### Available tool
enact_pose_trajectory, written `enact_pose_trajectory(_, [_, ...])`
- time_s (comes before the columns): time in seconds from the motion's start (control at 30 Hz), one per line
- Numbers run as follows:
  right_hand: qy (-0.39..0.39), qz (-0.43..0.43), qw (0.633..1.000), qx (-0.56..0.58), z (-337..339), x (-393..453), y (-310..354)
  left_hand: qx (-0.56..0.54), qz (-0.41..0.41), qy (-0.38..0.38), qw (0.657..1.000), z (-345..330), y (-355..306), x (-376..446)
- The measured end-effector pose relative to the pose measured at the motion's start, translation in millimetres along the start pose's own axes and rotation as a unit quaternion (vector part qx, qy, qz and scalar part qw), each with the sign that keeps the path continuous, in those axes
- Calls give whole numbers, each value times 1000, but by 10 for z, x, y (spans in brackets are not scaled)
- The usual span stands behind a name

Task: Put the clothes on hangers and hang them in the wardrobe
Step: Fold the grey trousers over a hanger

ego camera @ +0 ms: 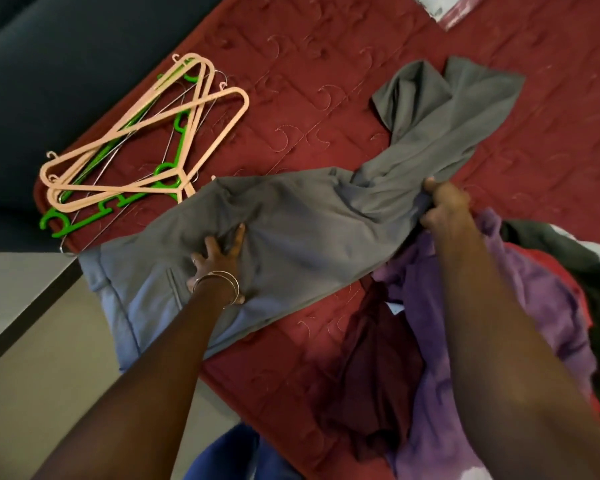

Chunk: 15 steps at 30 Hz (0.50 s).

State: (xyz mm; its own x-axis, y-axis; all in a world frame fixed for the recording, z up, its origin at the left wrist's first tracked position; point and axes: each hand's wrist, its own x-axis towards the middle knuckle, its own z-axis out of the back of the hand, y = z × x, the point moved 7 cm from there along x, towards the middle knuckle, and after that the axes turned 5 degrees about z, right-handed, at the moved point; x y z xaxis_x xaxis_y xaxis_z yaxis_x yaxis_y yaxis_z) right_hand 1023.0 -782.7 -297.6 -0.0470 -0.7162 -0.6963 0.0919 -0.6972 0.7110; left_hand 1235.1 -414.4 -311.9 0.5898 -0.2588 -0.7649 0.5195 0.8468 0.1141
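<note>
A pair of grey trousers (309,216) lies stretched across the red quilted bed (326,98), waistband hanging over the near left edge and legs twisted toward the far right. My left hand (219,261), with bangles on the wrist, presses spread fingers on the seat of the trousers. My right hand (444,206) grips the bunched trouser legs near the knee. A pile of peach, green and wire hangers (136,147) rests on the bed's left corner, just beyond the trousers.
A heap of clothes sits at the right under my right arm: a purple garment (520,292), a maroon one (378,368), and a dark green one (575,258). Pale floor (32,358) shows at lower left, and a dark surface (49,46) at upper left.
</note>
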Motion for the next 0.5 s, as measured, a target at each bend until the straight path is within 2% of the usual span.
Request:
enact_pose_trajectory(0.07, [3,107,992,70,-110,-419,194,6,-21,20,1000,-9,7,39])
enact_pose_trajectory(0.13, [90,278,946,136,-312,-839,527,32,-35,45,998,26,22,69])
enact_pose_trajectory(0.2, [205,418,885,9,-701,-1315,757,38,-39,86,995,83,50,99])
enact_pose_trajectory(0.23, [278,473,827,-122,-1009,-1499,543,37,-56,90,994,135,37,98])
enact_pose_trajectory(0.27, [365,504,744,-244,-1321,-1676,287,24,-71,83,994,221,32,60])
enact_pose_trajectory(0.3, [449,482,665,-352,-1583,-1855,-75,1,-75,73,995,288,37,22])
enact_pose_trajectory(0.33, [525,402,606,-443,-1725,-1933,-491,-15,-75,55,996,349,51,-10])
enact_pose_trajectory(0.37, [560,353,557,-502,-1784,-1965,-762,-25,-54,57,997,390,79,-68])
enact_pose_trajectory(0.4, [563,343,521,-543,-1788,-1981,-848,-11,-41,78,996,368,94,-169])
enact_pose_trajectory(0.43, [555,332,527,-552,-1757,-1966,-808,-1,-21,105,994,325,99,-278])
enact_pose_trajectory(0.47, [531,346,559,-534,-1675,-1942,-712,7,-25,146,989,251,79,-437])
enact_pose_trajectory(0.5, [490,348,620,-505,-1568,-1895,-544,6,-37,203,978,155,34,-604])
